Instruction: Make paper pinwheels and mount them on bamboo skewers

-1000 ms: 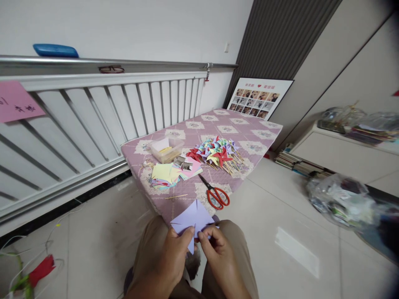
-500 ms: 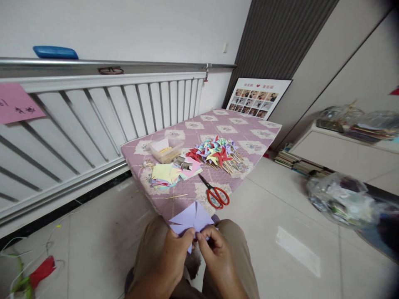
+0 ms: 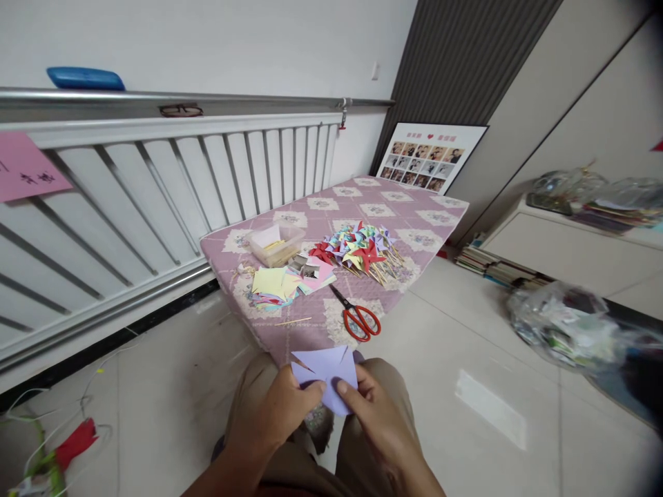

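A purple paper square (image 3: 326,367) with slits cut in from its corners is held above my lap, just off the table's near edge. My left hand (image 3: 296,400) grips its left side, thumb on top. On the right side, my right hand (image 3: 369,399) pinches it with the thumb pressed on its face. Red-handled scissors (image 3: 361,322) lie on the table beyond, and a thin stick (image 3: 293,322) rests to their left. Further back sit a stack of coloured paper squares (image 3: 270,284) and a small open box (image 3: 309,268) of tiny metal pieces.
The table (image 3: 394,215) wears a pink patterned cloth. A pile of finished pinwheels (image 3: 357,250) and a plastic tub (image 3: 277,246) with sticks stand on it. A white radiator (image 3: 207,179) runs along the left; a plastic bag (image 3: 570,328) lies on the floor at right.
The purple paper has been turned in my hands, so its slits point differently. My right hand has shifted right and now holds the paper's right side with its thumb on top.
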`<move>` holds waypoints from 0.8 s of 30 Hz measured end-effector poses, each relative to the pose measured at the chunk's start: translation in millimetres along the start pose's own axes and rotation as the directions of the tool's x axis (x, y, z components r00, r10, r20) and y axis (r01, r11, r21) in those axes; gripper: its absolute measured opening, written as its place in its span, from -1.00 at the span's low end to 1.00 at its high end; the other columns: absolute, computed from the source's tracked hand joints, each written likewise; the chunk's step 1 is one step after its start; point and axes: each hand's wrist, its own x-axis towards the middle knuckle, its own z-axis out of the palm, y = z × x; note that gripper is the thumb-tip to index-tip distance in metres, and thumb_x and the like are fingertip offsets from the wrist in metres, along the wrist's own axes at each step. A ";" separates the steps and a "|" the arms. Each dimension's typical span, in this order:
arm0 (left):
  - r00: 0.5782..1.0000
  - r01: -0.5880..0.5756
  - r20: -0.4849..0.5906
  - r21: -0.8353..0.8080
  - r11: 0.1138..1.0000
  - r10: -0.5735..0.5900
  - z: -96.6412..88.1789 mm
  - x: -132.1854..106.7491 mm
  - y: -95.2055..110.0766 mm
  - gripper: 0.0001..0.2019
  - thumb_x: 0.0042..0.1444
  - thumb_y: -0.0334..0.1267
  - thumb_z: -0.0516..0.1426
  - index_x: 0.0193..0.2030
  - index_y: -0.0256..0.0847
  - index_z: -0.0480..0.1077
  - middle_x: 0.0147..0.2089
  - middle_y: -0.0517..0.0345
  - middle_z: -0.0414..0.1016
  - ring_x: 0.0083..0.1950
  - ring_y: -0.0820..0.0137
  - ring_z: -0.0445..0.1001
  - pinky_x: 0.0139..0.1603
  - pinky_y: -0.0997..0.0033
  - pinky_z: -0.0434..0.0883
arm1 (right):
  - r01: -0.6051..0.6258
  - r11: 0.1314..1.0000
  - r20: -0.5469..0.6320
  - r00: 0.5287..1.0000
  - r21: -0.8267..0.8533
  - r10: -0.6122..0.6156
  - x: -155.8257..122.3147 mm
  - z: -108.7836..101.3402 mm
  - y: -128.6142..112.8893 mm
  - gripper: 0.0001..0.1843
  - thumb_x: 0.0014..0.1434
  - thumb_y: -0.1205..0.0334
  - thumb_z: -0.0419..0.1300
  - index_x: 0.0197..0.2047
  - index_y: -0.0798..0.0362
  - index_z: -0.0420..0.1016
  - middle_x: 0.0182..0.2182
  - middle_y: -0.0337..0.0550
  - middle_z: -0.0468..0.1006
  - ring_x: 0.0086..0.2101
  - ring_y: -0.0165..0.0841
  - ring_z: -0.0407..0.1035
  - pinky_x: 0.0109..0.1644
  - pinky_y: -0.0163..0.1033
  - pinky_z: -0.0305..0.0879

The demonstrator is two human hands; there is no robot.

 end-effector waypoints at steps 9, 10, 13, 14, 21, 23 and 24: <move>0.968 -0.158 0.196 0.006 0.987 0.154 -6.6 7.1 -10.7 -0.78 -0.04 -0.39 0.10 -0.27 -0.24 0.55 -0.24 0.06 0.66 -0.18 0.26 0.53 -0.18 0.44 0.38 | -0.048 0.995 0.065 0.996 -0.091 0.054 1.4 -0.6 7.0 -0.67 -0.11 0.10 0.42 -0.26 0.09 0.64 -0.38 -0.19 0.68 -0.42 -0.36 0.43 -0.28 -0.29 0.33; 0.966 -0.171 0.200 0.008 0.985 0.166 -7.2 6.4 -9.1 -0.77 -0.04 -0.40 0.10 -0.28 -0.23 0.56 -0.25 0.07 0.66 -0.19 0.27 0.52 -0.20 0.45 0.38 | -0.032 0.992 0.069 0.997 -0.118 0.041 1.7 -0.7 8.2 -0.72 -0.08 0.13 0.40 -0.28 0.08 0.64 -0.39 -0.19 0.68 -0.43 -0.36 0.43 -0.29 -0.29 0.33; 0.967 -0.177 0.191 0.022 0.984 0.170 -7.1 5.4 -6.4 -0.77 -0.07 -0.41 0.10 -0.30 -0.23 0.56 -0.29 0.09 0.65 -0.25 0.28 0.51 -0.26 0.46 0.37 | -0.005 0.982 0.043 0.999 -0.189 0.013 2.6 -0.6 11.8 -0.82 -0.06 0.19 0.34 -0.35 0.09 0.63 -0.43 -0.19 0.67 -0.44 -0.34 0.43 -0.32 -0.29 0.32; 0.965 -0.179 0.195 0.016 0.984 0.173 -6.4 5.8 -6.8 -0.77 -0.07 -0.41 0.10 -0.30 -0.23 0.56 -0.29 0.10 0.65 -0.26 0.28 0.51 -0.27 0.46 0.36 | -0.001 0.979 0.026 1.000 -0.206 0.007 3.0 -0.5 13.1 -0.82 -0.06 0.20 0.33 -0.36 0.10 0.63 -0.43 -0.18 0.66 -0.44 -0.33 0.43 -0.32 -0.28 0.32; 0.980 -0.039 0.178 -0.259 0.965 0.088 3.2 15.7 -27.0 -0.81 -0.06 -0.30 0.16 -0.28 -0.24 0.53 -0.38 0.15 0.55 -0.37 0.38 0.39 -0.35 0.48 0.31 | -0.008 0.988 -0.194 0.981 -0.153 -0.022 7.3 2.4 27.2 -0.76 -0.11 0.13 0.34 -0.37 0.10 0.60 -0.46 -0.12 0.67 -0.44 -0.23 0.49 -0.34 -0.23 0.39; 0.981 0.005 0.173 -0.449 0.894 0.082 7.4 16.1 -31.6 -0.79 -0.05 -0.22 0.17 -0.26 -0.22 0.51 -0.39 0.17 0.51 -0.40 0.42 0.35 -0.35 0.47 0.30 | -0.007 0.999 -0.243 0.970 -0.050 -0.005 8.0 4.1 30.5 -0.75 -0.10 0.10 0.35 -0.37 0.09 0.58 -0.46 -0.11 0.67 -0.45 -0.23 0.50 -0.33 -0.23 0.41; 0.981 0.026 0.175 -0.533 0.845 0.080 9.9 15.0 -32.8 -0.77 -0.04 -0.18 0.18 -0.25 -0.20 0.51 -0.38 0.17 0.50 -0.39 0.42 0.35 -0.34 0.46 0.30 | 0.002 1.000 -0.255 0.967 0.008 0.000 8.4 5.0 31.7 -0.74 -0.10 0.09 0.36 -0.37 0.08 0.58 -0.44 -0.11 0.68 -0.45 -0.23 0.51 -0.33 -0.24 0.42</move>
